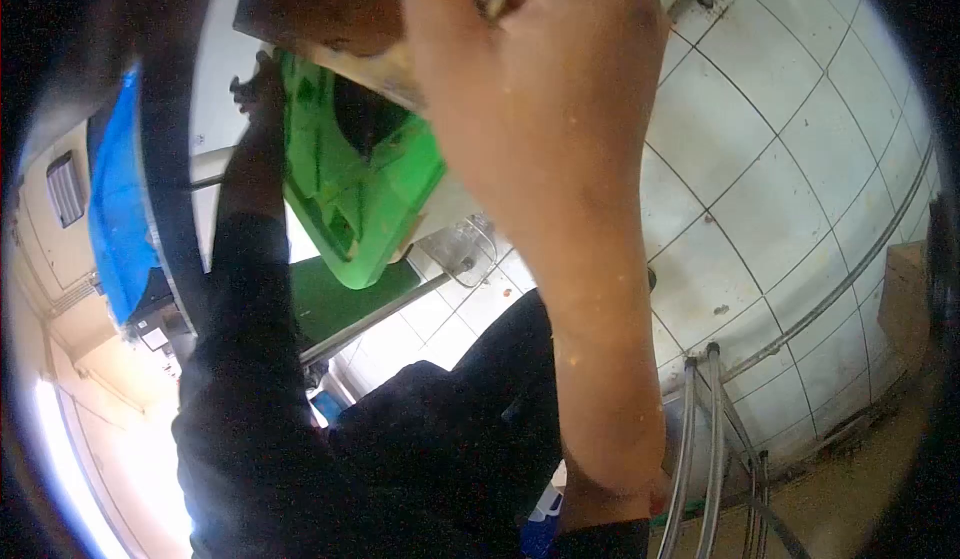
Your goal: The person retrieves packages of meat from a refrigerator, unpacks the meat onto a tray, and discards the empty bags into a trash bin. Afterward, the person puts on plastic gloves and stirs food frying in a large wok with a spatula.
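Green bin (360,194) above white tiled wall (800,139), w/ pipes (700,439).

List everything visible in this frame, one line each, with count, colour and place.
green plastic piece: one, bright green, upper centre, between the two arms.
brown board: one, brown with a pale edge, top centre, above the green plastic piece.
blue sheet: one, blue, far left.
tiled surface: white tiles with dark joints, right half.
metal tubes: two side by side, grey, lower right.
metal bar: one, grey, running diagonally below the green plastic piece.
dark clothing: black, bottom centre.
left hand: one, in shadow, at the left edge of the green plastic piece; grip unclear.
right hand: one, bare forearm, top centre, at the brown board; fingers cut off by the frame.
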`<state>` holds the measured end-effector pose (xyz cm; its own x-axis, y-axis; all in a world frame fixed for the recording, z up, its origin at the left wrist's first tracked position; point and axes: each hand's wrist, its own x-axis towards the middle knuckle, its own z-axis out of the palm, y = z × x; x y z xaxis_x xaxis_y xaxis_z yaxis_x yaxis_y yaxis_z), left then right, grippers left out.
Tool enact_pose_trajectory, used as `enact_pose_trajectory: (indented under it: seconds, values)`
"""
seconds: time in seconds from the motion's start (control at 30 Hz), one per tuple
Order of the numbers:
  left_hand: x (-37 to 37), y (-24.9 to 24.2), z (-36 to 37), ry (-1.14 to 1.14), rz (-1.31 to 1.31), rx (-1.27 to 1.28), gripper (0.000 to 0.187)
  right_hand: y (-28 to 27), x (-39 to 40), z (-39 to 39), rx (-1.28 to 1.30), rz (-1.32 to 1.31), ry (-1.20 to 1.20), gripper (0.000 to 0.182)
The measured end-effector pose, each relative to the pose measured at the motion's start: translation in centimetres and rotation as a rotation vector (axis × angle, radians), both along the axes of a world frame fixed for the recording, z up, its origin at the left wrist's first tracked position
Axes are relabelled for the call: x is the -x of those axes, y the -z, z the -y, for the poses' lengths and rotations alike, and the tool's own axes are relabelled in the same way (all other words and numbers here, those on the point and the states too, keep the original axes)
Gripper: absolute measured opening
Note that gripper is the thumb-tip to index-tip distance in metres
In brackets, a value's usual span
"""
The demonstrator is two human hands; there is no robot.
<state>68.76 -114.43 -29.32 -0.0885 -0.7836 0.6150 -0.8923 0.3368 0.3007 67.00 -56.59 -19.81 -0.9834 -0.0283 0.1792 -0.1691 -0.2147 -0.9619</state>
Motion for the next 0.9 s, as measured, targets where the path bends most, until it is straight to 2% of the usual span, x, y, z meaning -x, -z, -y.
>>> enact_pose_trajectory:
  seconds: [0.07,0.17,0.33,0.43,0.5,0.53,0.63,0.77,0.87,0.9]
  values:
    - [1.2,-0.3,0.4,0.007,0.217,-0.094,0.064,0.5,-0.1,0.2,-0.032,-0.011,0.040,0.058]
    - [0.8,-0.9,-0.4,0.010,0.363,-0.118,0.061,0.4,-0.3,0.4,-0.074,-0.026,0.108,0.058]
    - [-0.2,-1.3,2.8,-0.003,0.454,-0.139,0.057,-0.6,0.1,0.5,-0.118,-0.025,0.165,0.060]
    - [-0.1,-1.7,4.0,0.003,0.500,-0.141,0.055,-1.5,0.3,-0.5,-0.032,0.047,0.045,0.069]
    - [0.5,-1.5,4.8,0.013,0.533,-0.142,0.054,-1.7,-0.1,-1.4,-0.007,0.045,0.068,0.076]
    - [1.1,-1.5,5.1,0.020,0.547,-0.141,0.053,-1.6,-0.4,-1.8,-0.028,0.008,0.152,0.080]
    - [2.2,-0.9,5.9,0.039,0.583,-0.139,0.051,-2.1,-0.6,-4.0,-0.150,0.055,0.064,0.084]
    - [3.3,0.5,5.6,0.081,0.626,-0.152,0.049,-1.9,-0.5,-2.3,-0.077,0.028,0.255,0.081]
    - [1.2,1.7,6.6,0.076,0.675,-0.194,0.048,-3.1,-0.6,-2.6,-0.183,0.136,0.111,0.077]
    - [0.4,1.7,6.6,0.079,0.700,-0.202,0.047,-1.7,-0.2,-1.8,-0.159,0.108,0.062,0.075]
